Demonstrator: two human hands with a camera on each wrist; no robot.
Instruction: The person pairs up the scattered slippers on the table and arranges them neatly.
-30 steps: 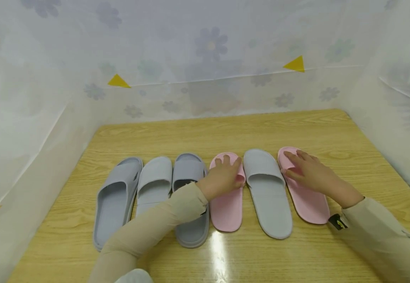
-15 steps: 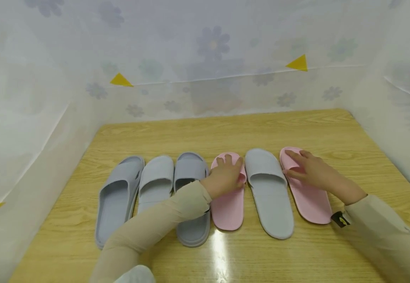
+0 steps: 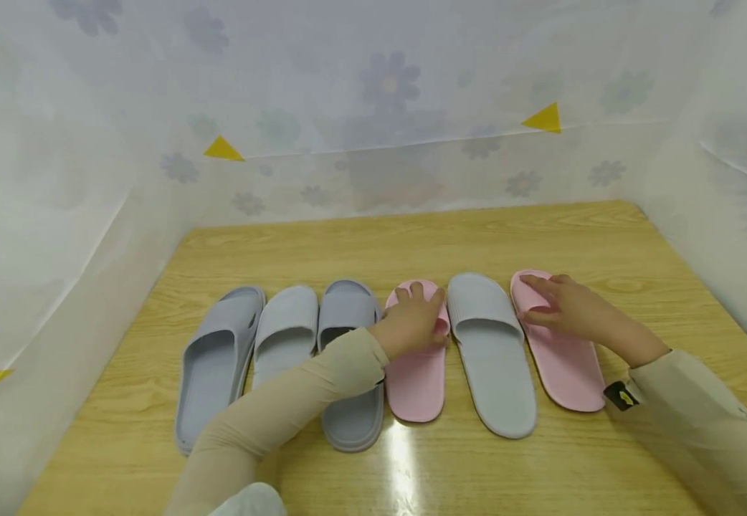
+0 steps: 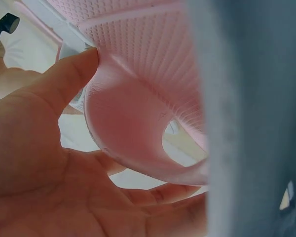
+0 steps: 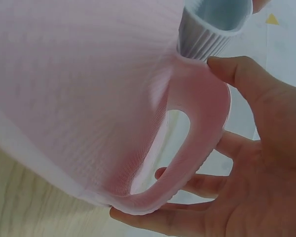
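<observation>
Left hand (image 3: pixel 410 324) clasps one pink ribbed rubber slipper's (image 3: pixel 416 380) strap; right hand (image 3: pixel 570 311) clasps the other pink rubber slipper (image 3: pixel 563 365).

Four grey slippers (image 3: pixel 343 358), two pink slippers (image 3: pixel 416 380), two hands (image 3: pixel 408 326)

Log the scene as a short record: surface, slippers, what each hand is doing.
surface: wooden table
row: six slippers side by side, toes away from the person
order from left: four grey, with pink fourth and sixth
left hand: fingers over the strap of the left pink slipper
right hand: fingers over the strap of the right pink slipper
</observation>
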